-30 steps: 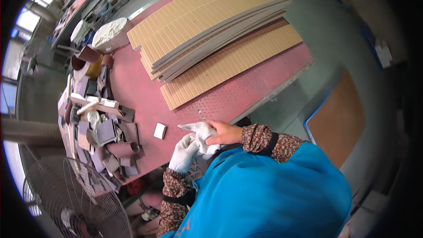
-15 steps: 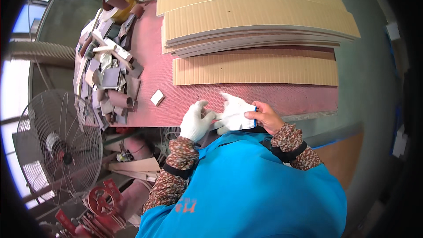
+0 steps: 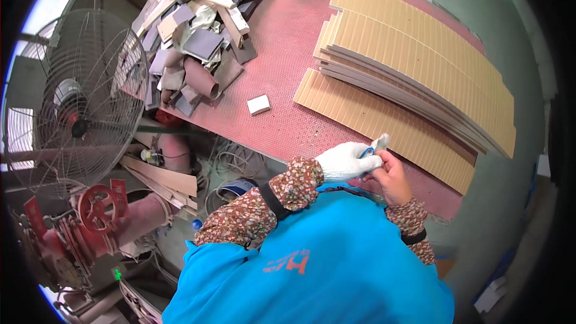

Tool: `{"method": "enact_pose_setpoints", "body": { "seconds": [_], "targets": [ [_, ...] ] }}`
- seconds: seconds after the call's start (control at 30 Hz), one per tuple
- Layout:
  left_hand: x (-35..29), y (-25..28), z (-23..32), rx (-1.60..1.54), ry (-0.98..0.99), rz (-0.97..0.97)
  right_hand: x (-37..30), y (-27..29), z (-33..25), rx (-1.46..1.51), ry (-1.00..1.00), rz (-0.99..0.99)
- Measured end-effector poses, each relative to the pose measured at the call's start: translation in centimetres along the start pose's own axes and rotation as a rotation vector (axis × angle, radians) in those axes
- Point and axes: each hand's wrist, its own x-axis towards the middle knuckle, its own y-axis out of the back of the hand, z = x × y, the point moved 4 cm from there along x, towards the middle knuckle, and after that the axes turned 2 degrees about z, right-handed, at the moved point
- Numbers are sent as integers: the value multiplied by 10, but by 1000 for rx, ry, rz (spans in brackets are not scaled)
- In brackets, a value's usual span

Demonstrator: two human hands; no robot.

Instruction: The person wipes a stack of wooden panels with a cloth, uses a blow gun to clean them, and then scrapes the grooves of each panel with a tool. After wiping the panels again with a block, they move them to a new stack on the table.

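Observation:
My left hand [image 3: 341,162] wears a white knit glove, its fingers closed on the loose white glove [image 3: 380,141]. That loose glove is bunched up, and part of its blue cuff edge shows between my hands. My bare right hand [image 3: 394,181] pinches it from the other side, fingertips against my left fingers. Much of the loose glove is hidden by the hands. Just beyond them lies a single tan ribbed panel [image 3: 384,129] on the red textured table [image 3: 282,36].
A stack of tan ribbed panels [image 3: 414,48] stands behind the single one. A small white block [image 3: 258,105] sits on the table, left of the panels. Sandpaper and scraps [image 3: 204,45] are heaped at the far left. A caged fan [image 3: 75,102] and red pipework [image 3: 114,228] stand to the left.
My view has turned, so the table now slants. My hands have come together around the loose glove, which was spread out before and is now bunched.

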Motion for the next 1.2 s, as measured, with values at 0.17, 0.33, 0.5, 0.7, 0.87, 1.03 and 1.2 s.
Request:
{"method": "enact_pose_setpoints", "body": {
  "seconds": [0.17, 0.33, 0.5, 0.7, 0.87, 1.03, 1.2],
  "targets": [
    [0, 11, -17, -192, -58, -50, 24, -9, 15, -359, 143, 206],
    [-5, 21, -35, -484, -31, -80, 28, -25, 10, -531, 102, 211],
    [-5, 26, -48, -433, 73, -150, 15, -25, 8, -210, -59, 72],
    [-11, 30, -44, -341, 63, -108, 5, -22, 16, -155, -63, 120],
    [-9, 31, -44, 81, -20, 84, 0, -40, 16, -234, 20, 223],
    [-10, 40, -54, -47, 54, 348, -5, -63, 1, -594, 283, 122],
    [-24, 43, -30, 239, 53, 523, -5, -68, 2, -1002, 431, 175]
  ]
}}
